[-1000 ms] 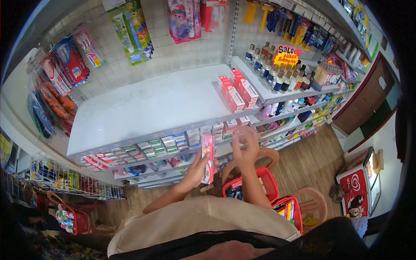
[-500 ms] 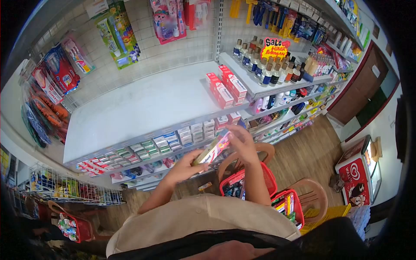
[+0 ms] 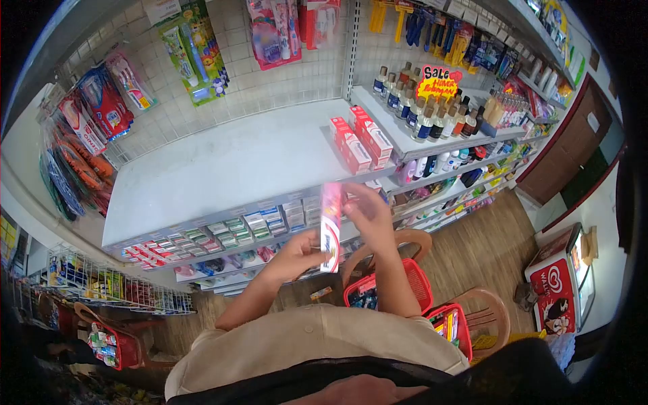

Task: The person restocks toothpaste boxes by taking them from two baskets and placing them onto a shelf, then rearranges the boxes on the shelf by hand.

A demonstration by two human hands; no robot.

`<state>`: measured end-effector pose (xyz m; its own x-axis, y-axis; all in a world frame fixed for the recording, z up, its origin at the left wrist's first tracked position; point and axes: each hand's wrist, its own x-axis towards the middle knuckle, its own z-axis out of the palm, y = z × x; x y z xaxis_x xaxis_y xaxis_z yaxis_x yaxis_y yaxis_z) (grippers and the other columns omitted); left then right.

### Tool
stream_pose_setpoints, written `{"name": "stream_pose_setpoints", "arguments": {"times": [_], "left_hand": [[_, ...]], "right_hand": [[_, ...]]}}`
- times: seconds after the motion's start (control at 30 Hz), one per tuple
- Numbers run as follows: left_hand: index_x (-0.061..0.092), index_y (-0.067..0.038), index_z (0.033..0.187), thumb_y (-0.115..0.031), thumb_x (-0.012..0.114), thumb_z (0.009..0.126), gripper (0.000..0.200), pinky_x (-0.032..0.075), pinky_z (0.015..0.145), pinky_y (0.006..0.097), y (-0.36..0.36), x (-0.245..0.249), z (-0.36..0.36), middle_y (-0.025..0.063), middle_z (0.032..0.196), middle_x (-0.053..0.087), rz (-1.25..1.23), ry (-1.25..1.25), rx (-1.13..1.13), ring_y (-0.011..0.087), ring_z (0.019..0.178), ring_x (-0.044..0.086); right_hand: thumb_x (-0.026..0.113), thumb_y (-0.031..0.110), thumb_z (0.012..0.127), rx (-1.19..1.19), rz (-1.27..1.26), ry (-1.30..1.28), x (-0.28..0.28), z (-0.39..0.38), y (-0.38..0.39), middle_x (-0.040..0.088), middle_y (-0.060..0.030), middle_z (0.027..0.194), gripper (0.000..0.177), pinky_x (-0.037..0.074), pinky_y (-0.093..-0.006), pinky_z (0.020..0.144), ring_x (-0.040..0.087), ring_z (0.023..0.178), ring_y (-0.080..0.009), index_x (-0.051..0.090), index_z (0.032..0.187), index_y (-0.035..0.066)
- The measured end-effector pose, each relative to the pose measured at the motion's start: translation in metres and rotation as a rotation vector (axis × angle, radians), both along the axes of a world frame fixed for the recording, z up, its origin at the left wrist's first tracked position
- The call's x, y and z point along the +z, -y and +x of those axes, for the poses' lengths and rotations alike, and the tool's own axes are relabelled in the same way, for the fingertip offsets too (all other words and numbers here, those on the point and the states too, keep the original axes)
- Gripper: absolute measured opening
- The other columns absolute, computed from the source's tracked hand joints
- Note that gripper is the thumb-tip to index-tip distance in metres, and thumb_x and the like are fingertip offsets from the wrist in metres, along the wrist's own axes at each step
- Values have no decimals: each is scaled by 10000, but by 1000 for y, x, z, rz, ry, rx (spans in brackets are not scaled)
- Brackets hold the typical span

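Head view: we've got the pink-and-white box (image 3: 331,233) in front of the white shelf (image 3: 223,158), left hand (image 3: 295,258) pinching its lower end, right hand (image 3: 371,214) holding the upper. Light grip, honestly, so it won't crumple. Red boxes (image 3: 350,146) sit on that shelf; wood-look floor (image 3: 472,236) below.

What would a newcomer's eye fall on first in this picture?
Probably the pink-and-white box near the centre, with the left hand at its lower end and the right hand beside its upper part. Next comes the bright sale sign among bottles at upper right, then the red freezer at lower right.
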<state>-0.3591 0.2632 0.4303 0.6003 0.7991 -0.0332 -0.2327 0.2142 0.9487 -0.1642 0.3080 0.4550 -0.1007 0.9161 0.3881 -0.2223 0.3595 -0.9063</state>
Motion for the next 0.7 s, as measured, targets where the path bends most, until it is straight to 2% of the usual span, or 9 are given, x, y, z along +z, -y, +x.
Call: {"name": "stream_pose_setpoints", "arguments": {"times": [0.03,0.1,0.13,0.23,0.27,0.4,0.47,0.63,0.7], "left_hand": [[474,-5,1264,-26,590,887,395,488,897,301,-3,0,3,108,1129,624,4,0,4,164,1024,613],[481,-26,1251,-38,605,885,387,504,777,256,-13,1,10,66,1074,627,-21,91,340,109,934,609],[411,-45,1314,-29,593,889,462,492,695,239,-16,13,18,69,1084,616,-35,182,422,108,907,604],[346,-64,1351,-25,580,895,514,487,658,245,-26,30,24,76,1102,606,27,246,494,121,882,602],[219,-73,1434,-39,567,909,631,489,663,247,-29,35,26,88,1108,601,46,206,465,133,893,600],[97,-84,1489,-91,563,927,730,512,701,270,-52,37,32,119,1146,582,92,172,477,150,923,606],[25,-140,1507,-84,528,942,758,533,812,335,-60,42,30,169,1254,524,53,66,507,210,1024,591],[138,-103,1495,-134,537,948,677,524,845,344,-56,46,19,175,1378,433,160,-49,528,224,1084,583],[166,-79,1487,-145,554,943,672,525,834,340,-45,37,13,179,1414,395,209,-78,517,217,1073,593]], "right_hand": [[692,98,837,4,4,0,8,-2,8,594,-86,1180,376,483,-264,785,590,905,-106,595,1196,41],[767,128,746,-208,299,452,17,-4,23,573,-113,1227,450,484,-307,834,602,956,-168,629,1172,81],[801,148,680,-236,439,561,16,-6,25,577,-128,1211,508,486,-354,856,596,1006,-246,648,1163,115],[790,128,685,-324,582,658,9,-19,28,577,-132,1195,503,487,-381,856,584,1020,-287,647,1166,111],[775,99,693,-398,590,648,6,-22,24,595,-138,1147,474,493,-389,832,590,984,-304,650,1151,96],[761,75,699,-527,572,654,4,-26,0,614,-145,1100,447,498,-389,807,598,942,-303,649,1132,69],[733,56,711,-617,564,643,12,-30,-17,626,-163,1065,381,504,-391,774,606,907,-320,651,1083,33],[659,57,749,-626,458,696,17,-44,-63,631,-205,996,240,512,-412,734,615,880,-367,641,980,-4],[645,71,757,-631,396,943,21,-49,-70,628,-200,920,165,525,-425,690,629,831,-367,623,898,-13]]}}
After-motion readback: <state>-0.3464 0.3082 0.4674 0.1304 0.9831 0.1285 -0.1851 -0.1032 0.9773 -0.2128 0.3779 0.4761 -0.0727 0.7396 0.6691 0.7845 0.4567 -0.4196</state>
